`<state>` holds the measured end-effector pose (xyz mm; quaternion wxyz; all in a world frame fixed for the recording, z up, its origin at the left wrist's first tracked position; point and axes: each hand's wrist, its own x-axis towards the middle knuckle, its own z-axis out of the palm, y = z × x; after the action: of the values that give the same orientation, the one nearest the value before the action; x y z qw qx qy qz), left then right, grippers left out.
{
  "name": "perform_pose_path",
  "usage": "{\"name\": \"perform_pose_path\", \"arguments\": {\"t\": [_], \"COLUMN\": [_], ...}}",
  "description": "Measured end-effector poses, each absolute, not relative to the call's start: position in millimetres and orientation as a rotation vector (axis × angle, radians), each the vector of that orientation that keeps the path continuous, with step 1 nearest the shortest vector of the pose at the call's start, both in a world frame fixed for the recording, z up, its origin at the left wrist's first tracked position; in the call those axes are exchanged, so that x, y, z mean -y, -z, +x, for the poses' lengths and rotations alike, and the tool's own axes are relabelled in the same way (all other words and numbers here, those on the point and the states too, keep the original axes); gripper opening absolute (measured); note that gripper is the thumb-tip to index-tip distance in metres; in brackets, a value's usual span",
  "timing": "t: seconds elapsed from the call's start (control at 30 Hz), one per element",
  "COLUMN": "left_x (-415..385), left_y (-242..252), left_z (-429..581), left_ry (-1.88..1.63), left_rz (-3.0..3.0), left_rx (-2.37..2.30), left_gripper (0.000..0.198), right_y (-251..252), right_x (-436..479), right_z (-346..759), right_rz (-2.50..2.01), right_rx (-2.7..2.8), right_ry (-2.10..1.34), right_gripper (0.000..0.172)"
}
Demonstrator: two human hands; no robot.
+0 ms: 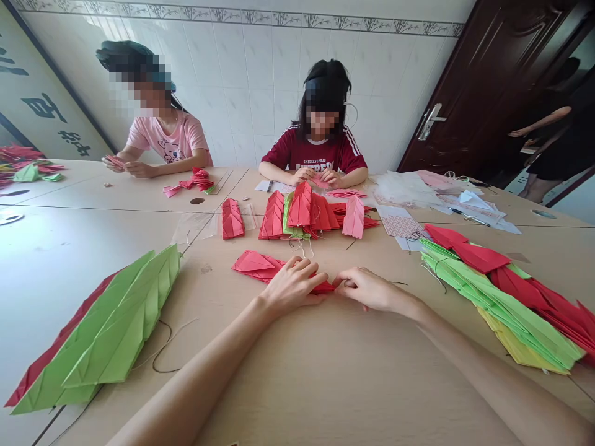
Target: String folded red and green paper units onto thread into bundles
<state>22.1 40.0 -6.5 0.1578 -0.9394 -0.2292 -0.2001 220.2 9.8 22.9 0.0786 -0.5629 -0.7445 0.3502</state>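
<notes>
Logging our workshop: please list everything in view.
Table: one, tan, under everything
Folded paper fan: one, green and red, left
Folded paper stack: one, green, red and yellow, right
Folded paper pieces: several, red, pink and green, centre
Red folded paper: one, red, under the hands
Door: one, dark brown, back right
Seated people: two, pink and dark red shirts, far side
Standing person: one, dark clothes, beyond the door
Left grip: one, bare, on red paper
Right grip: one, bare, on red paper

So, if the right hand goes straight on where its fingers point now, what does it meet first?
The red folded paper under the left hand; the right hand looks nearly on it, but depth is unclear.
</notes>
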Motion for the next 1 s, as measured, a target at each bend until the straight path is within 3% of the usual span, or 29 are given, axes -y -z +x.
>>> {"name": "perform_pose_path", "arguments": {"t": [0.53, 0.7, 0.87, 1.0], "left_x": [-38.8, -38.0, -38.7, -38.3], "left_y": [9.0, 9.1, 7.0, 3.8], "left_z": [23.3, 23.4, 21.9, 21.2], "left_ry": [0.597, 0.647, 0.641, 0.632], "left_rz": [-2.672, -2.643, -2.658, -2.691], "left_rx": [0.685, 0.646, 0.621, 0.640], "left_gripper": [0.029, 0.027, 0.024, 0.024], "right_y": [-60.4, -53.1, -21.1, -7.5], "right_x": [-1.1, -6.6, -11.2, -10.1], "right_z": [243.9, 242.2, 219.1, 209.0], "right_rz": [-1.807, -1.729, -1.661, -1.483], "right_rx": [2.677, 2.437, 1.949, 1.614], "right_ry": [-0.881, -0.792, -1.234, -1.527], "right_gripper": [0.025, 0.033, 0.053, 0.052]}}
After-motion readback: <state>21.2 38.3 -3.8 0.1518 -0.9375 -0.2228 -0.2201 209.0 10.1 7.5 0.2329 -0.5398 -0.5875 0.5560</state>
